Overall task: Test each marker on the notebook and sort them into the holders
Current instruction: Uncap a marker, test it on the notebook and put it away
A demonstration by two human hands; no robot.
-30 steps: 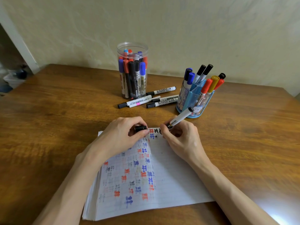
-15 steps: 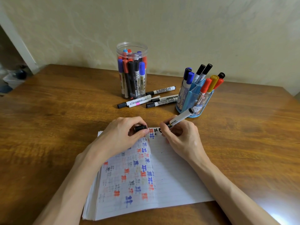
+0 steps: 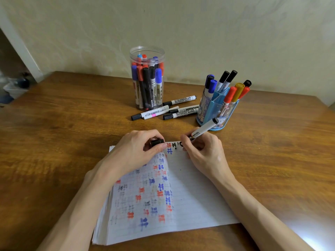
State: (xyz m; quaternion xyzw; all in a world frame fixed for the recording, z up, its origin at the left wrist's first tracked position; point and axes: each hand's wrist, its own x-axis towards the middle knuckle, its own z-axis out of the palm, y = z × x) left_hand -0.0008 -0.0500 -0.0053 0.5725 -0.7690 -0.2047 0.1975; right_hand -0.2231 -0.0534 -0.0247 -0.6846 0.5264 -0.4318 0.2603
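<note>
Midway through sorting: right hand point(image 3: 204, 153), grip pinching a black marker point(image 3: 204, 129), writes at the top of the notebook point(image 3: 192, 196); left hand point(image 3: 132, 153), grip clamped on its cap point(image 3: 157, 142). Both the clear jar point(image 3: 147, 51) and blue holder point(image 3: 218, 104) hold markers; loose markers point(image 3: 174, 110) on the bench point(image 3: 72, 127) seem untested.

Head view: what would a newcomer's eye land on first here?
At the notebook's top edge the right hand presses a white marker to the page while the left hand pinches a black cap. The left page is crowded with red, blue and black marks. Behind stand a clear jar and a blue holder, loose markers between.
</note>
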